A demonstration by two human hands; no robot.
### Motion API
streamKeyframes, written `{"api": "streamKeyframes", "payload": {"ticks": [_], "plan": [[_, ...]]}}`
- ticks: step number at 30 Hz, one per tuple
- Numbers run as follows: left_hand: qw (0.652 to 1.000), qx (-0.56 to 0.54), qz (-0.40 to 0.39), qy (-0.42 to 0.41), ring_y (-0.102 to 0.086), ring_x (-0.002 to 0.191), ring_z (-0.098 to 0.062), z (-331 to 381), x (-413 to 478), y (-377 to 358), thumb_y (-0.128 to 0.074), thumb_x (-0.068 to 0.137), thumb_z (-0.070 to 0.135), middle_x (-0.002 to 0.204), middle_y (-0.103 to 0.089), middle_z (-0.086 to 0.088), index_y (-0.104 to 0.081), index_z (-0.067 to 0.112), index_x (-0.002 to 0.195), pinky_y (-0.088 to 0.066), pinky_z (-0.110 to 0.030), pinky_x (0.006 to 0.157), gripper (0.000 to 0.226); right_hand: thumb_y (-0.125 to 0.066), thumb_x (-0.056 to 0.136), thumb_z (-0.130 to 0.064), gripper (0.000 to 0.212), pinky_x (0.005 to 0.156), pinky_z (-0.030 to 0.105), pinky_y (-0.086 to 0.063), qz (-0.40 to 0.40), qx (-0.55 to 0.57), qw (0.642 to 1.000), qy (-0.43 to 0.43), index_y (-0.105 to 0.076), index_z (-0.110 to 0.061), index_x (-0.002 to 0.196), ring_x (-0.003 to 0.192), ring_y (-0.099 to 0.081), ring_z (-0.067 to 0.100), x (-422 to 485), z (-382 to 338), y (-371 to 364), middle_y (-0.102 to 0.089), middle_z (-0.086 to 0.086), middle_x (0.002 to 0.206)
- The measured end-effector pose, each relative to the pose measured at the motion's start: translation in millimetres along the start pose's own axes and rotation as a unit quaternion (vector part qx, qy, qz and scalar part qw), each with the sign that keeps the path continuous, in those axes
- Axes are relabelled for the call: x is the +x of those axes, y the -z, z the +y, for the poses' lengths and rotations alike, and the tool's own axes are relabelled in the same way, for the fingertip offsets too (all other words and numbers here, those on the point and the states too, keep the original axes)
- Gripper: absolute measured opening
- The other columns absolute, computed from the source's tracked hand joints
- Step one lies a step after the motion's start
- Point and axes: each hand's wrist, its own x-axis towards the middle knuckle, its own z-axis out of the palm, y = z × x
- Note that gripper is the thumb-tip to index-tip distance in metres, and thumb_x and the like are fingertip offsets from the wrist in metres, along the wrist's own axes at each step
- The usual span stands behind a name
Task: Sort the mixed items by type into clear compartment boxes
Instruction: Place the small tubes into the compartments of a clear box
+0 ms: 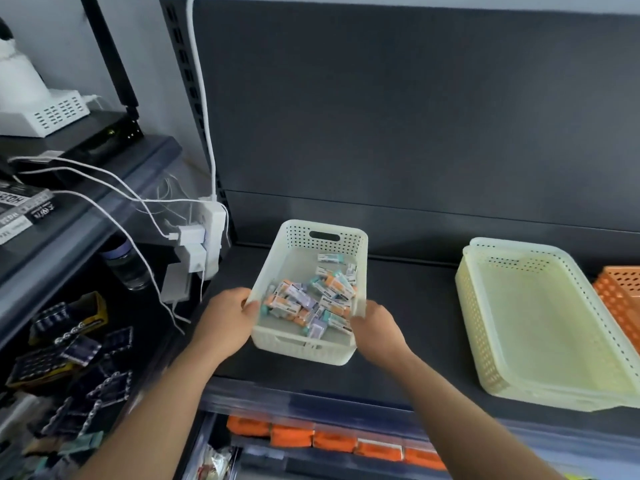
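A dark grey shelf is backed by a dark panel with slotted uprights. A pale wall is seen at left. A white cable is run down to a power strip.

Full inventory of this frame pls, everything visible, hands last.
white basket: one, perforated, on or just above the dark shelf, held at both sides
small packets: many, orange, purple and teal, loose in the white basket
cream baskets: looks like two nested, nothing in the top one, right on the shelf
orange basket: one, right edge, cut off by the frame
dark shelf: one, grey-black, centre
power strip: one, white, left of the shelf
battery packs: several, dark, lower left
orange packs: a row, on the level below
left hand: holds the white basket's left rim
right hand: holds its right rim
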Motion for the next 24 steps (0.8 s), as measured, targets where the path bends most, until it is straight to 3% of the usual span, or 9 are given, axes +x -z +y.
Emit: {"api": "streamKeyframes", "payload": {"ticks": [4, 7, 10, 14, 19, 24], "plan": [[0.998, -0.039, 0.014, -0.054, -0.056, 0.057, -0.022, 46.1, -22.4, 6.9, -0.052, 0.095, 0.019, 0.065, -0.063, -0.002, -0.065, 0.017, 0.079, -0.036, -0.03, 0.049, 0.021, -0.04, 0.096, -0.021, 0.022, 0.04, 0.017, -0.037, 0.072, 0.036, 0.996, 0.037, -0.06, -0.019, 0.087, 0.057, -0.059, 0.006, -37.4, 1.4, 41.4, -0.066, -0.007, 0.075], [0.992, -0.062, 0.027, -0.105, -0.055, 0.056, -0.019, 95.3, -35.6, 7.6, -0.051, 0.095, 0.02, 0.064, -0.062, 0.002, -0.064, 0.016, 0.079, -0.036, -0.03, 0.049, 0.021, -0.04, 0.096, -0.018, 0.022, 0.041, 0.017, -0.035, 0.14, 0.043, 0.988, 0.051, -0.057, -0.021, 0.083, 0.056, -0.055, 0.008, -66.1, 10.9, 81.2, -0.063, -0.006, 0.072], [0.984, -0.072, 0.022, -0.163, -0.056, 0.061, -0.03, 145.3, -48.1, -3.7, -0.048, 0.095, 0.022, 0.068, -0.064, -0.009, -0.065, 0.008, 0.083, -0.038, -0.036, 0.05, 0.025, -0.04, 0.097, -0.02, 0.023, 0.048, 0.025, -0.037, 0.201, 0.049, 0.977, 0.049, -0.058, -0.015, 0.084, 0.059, -0.054, 0.017, -96.0, 32.4, 124.8, -0.064, 0.007, 0.074], [0.966, -0.101, -0.024, -0.236, -0.049, 0.055, -0.032, 216.2, -70.1, -36.5, -0.048, 0.095, 0.022, 0.066, -0.062, -0.012, -0.064, 0.01, 0.079, -0.031, -0.032, 0.046, 0.025, -0.042, 0.098, -0.023, 0.022, 0.048, 0.025, -0.034, 0.282, 0.032, 0.959, 0.016, -0.056, -0.017, 0.082, 0.055, -0.05, 0.013, -139.9, 73.4, 187.8, -0.059, -0.001, 0.068], [0.947, -0.13, -0.088, -0.279, -0.03, 0.044, -0.009, 308.4, -112.1, -101.0, -0.049, 0.095, 0.02, 0.051, -0.044, -0.006, -0.053, 0.008, 0.064, -0.022, -0.023, 0.043, 0.034, -0.044, 0.096, -0.018, 0.024, 0.052, 0.032, -0.034, 0.346, 0.028, 0.938, -0.017, -0.052, -0.012, 0.075, 0.054, -0.045, 0.017, -198.7, 148.1, 260.8, -0.052, 0.001, 0.064], [0.927, -0.155, -0.124, -0.318, -0.041, 0.041, -0.004, 397.0, -166.5, -177.5, -0.053, 0.094, 0.017, 0.042, -0.045, 0.014, -0.042, 0.023, 0.053, -0.03, -0.016, 0.04, 0.043, -0.043, 0.097, -0.018, 0.03, 0.049, 0.028, -0.031, 0.388, 0.032, 0.919, -0.06, -0.047, -0.02, 0.067, 0.051, -0.04, 0.013, -256.3, 225.0, 335.2, -0.046, -0.005, 0.058]]}}
